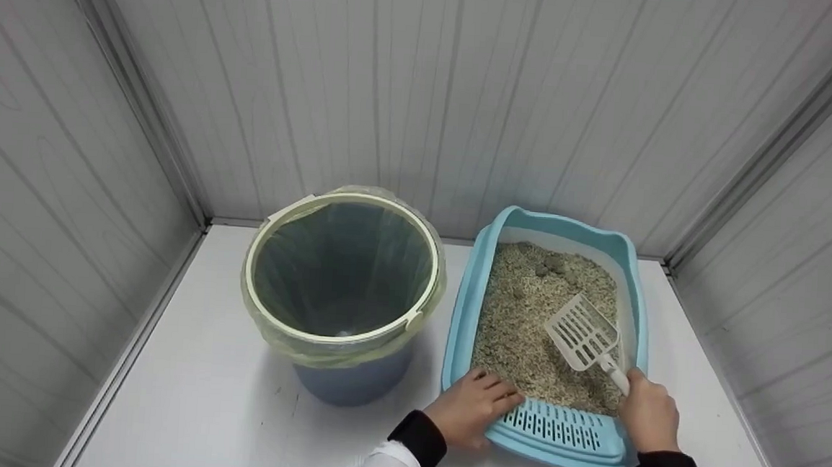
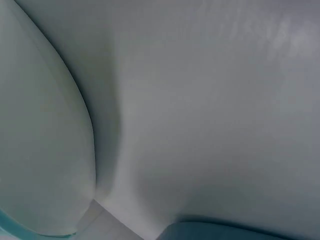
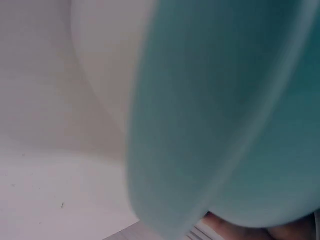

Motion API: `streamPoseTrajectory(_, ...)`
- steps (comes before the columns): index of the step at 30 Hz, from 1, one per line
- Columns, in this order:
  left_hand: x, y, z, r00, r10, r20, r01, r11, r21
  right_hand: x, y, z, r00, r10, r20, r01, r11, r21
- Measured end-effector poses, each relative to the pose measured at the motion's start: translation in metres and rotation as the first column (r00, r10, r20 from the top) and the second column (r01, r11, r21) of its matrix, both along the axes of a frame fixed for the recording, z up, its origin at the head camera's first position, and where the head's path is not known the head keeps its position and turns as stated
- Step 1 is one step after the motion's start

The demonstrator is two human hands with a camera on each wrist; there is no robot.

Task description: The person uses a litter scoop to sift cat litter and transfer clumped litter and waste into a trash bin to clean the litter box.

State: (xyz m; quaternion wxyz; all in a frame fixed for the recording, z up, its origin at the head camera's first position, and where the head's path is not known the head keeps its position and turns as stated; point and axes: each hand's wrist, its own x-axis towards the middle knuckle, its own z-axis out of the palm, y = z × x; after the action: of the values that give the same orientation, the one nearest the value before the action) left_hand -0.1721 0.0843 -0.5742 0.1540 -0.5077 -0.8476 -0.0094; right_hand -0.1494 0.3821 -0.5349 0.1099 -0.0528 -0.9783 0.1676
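Observation:
A pale slotted litter scoop (image 1: 583,333) lies over the grainy litter (image 1: 518,326) in a blue litter box (image 1: 458,315). My right hand (image 1: 650,412) grips the scoop's handle at the box's front right corner. At the front left corner my left hand (image 1: 474,409) holds the box's rim, fingers over its slotted front ledge (image 1: 556,424). Several darker clumps (image 1: 555,264) sit at the back of the litter. In the right wrist view the blue rim (image 3: 200,125) fills much of the picture, with some fingers (image 3: 295,231) beneath it.
Left of the box stands a blue bin (image 1: 352,385) lined with a translucent yellowish bag (image 1: 351,356) under a pale ring. Both stand on a white surface (image 1: 184,371). Grey panelled walls (image 1: 411,81) enclose the back and both sides.

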Motion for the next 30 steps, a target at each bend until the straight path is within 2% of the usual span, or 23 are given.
streamPoseTrajectory(4,0.001,0.000,0.001,1.000,0.026,-0.008,-0.026,1.000,-0.016,0.001,-0.001,0.000,1.000,0.017,-0.016,-0.017,1.000,-0.003)
streamPoseTrajectory(11,0.006,0.003,0.003,0.995,0.096,-0.015,-0.096,0.994,-0.045,0.002,-0.002,0.001,0.999,0.027,0.040,-0.026,1.000,-0.004)
streamPoseTrajectory(15,0.017,0.011,0.004,0.987,0.160,0.024,-0.159,0.987,-0.034,-0.001,0.004,0.003,0.996,0.043,0.080,-0.042,0.999,-0.015)
streamPoseTrajectory(18,0.026,0.017,0.008,0.975,0.218,0.047,-0.214,0.975,-0.064,-0.006,0.009,0.007,0.992,0.061,0.114,-0.060,0.998,-0.013)
streamPoseTrajectory(21,0.039,0.028,0.010,0.952,0.305,0.002,-0.303,0.946,-0.111,-0.015,0.018,0.012,0.989,0.095,0.117,-0.093,0.995,-0.020)
streamPoseTrajectory(24,0.054,0.046,0.011,0.918,0.394,-0.049,-0.396,0.906,-0.150,-0.029,0.028,0.016,0.988,0.128,0.084,-0.125,0.991,-0.043)
streamPoseTrajectory(26,0.062,0.063,0.011,0.903,0.426,-0.044,-0.427,0.888,-0.169,-0.041,0.035,0.018,0.987,0.146,0.063,-0.142,0.988,-0.064)
streamPoseTrajectory(28,0.070,0.081,0.011,0.904,0.428,-0.024,-0.425,0.887,-0.183,-0.055,0.041,0.020,0.987,0.157,0.026,-0.155,0.986,-0.067)
streamPoseTrajectory(30,0.076,0.099,0.011,0.912,0.411,0.010,-0.401,0.895,-0.196,-0.069,0.047,0.022,0.987,0.163,-0.007,-0.163,0.985,-0.062)
